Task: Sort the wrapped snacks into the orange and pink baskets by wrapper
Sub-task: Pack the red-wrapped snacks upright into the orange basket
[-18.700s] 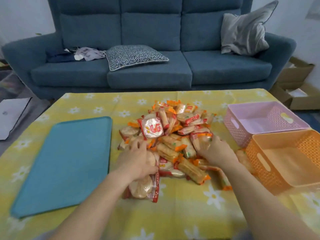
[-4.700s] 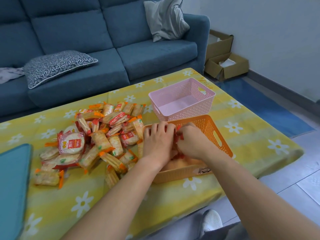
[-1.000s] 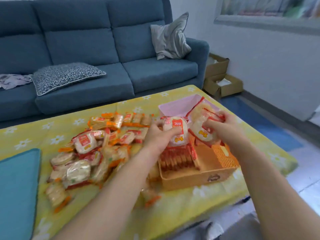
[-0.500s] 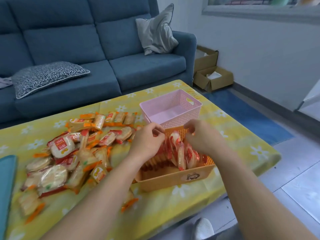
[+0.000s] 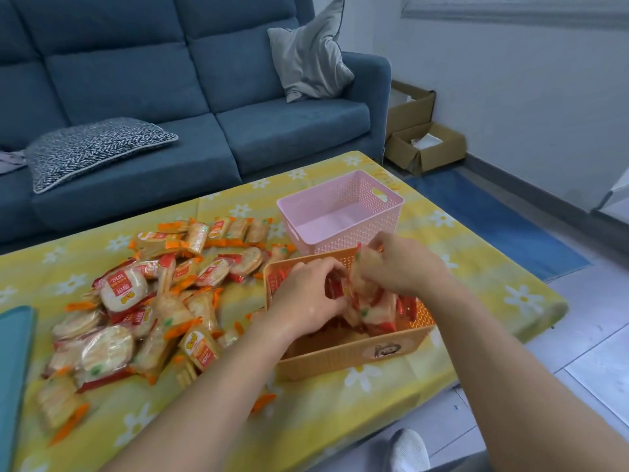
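- The step in hand looked to be seating a bundle of red-wrapped snacks (image 5: 369, 310) on edge inside the orange basket (image 5: 340, 356).
- The right hand (image 5: 403, 267), over the orange basket's far half, curled its fingers round the tops of several packs and pinched them together. The left hand (image 5: 306, 299), over its left part, curled its fingers against the same bundle from the other side.
- Done well, I judged, the packs would go down as one upright block against those already standing, under light pressure since the crackers look brittle.
- The pink basket (image 5: 343, 240) stood just behind the orange basket with nothing visible inside. Whether the two touched could not be told.
- The unsorted pile (image 5: 153, 301) lay left of the orange basket.
- Both hands covered much of the orange basket's inside, so the number of packs there stayed unclear, and the left fingertips were hidden.
- A teal tray (image 5: 13, 369), far left of the orange basket, was cut off by the frame edge.
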`<state>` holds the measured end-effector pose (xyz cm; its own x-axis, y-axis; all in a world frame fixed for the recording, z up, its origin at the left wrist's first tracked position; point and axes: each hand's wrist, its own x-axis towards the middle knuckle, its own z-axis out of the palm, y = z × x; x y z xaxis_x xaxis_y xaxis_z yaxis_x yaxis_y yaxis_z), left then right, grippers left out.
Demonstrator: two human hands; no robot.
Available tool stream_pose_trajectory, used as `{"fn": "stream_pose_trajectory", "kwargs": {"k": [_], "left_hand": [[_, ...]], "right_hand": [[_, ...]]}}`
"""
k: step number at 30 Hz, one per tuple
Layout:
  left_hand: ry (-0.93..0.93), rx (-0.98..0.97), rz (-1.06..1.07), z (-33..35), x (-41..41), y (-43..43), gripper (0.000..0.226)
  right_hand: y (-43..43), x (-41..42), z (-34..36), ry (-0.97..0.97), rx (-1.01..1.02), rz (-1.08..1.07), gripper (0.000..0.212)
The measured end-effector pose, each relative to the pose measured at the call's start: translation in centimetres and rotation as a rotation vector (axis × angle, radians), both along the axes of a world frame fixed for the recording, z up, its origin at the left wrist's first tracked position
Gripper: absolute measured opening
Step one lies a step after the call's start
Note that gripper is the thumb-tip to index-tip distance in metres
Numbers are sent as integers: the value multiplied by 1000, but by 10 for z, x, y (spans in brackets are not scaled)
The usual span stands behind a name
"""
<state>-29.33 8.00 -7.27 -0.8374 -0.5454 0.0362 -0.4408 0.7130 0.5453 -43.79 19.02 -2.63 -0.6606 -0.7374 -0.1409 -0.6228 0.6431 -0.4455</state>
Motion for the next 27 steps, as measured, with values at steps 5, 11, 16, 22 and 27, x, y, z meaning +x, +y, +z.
{"fn": "stream_pose_trajectory", "kwargs": {"k": [5,11,16,22,27], "left_hand": [[-169,-278,-110,-1,0,0,64],[-126,-426,-63,-4,-3,1,48],[-113,-495,-39,-5,-6,4,45],[-134,-226,-12,-3,-7,0,62],[-55,-198,24,-1,-7,0,64]], "right_hand": [[7,-15,3,-149,-116,-108,46],[6,-11,1,-133,-204,-108,31],[3,-9,3,-213,-213,-104,59],[0,8,-1,-29,-240,-84,29],[-5,23,-16,192,-116,-53,16]]}}
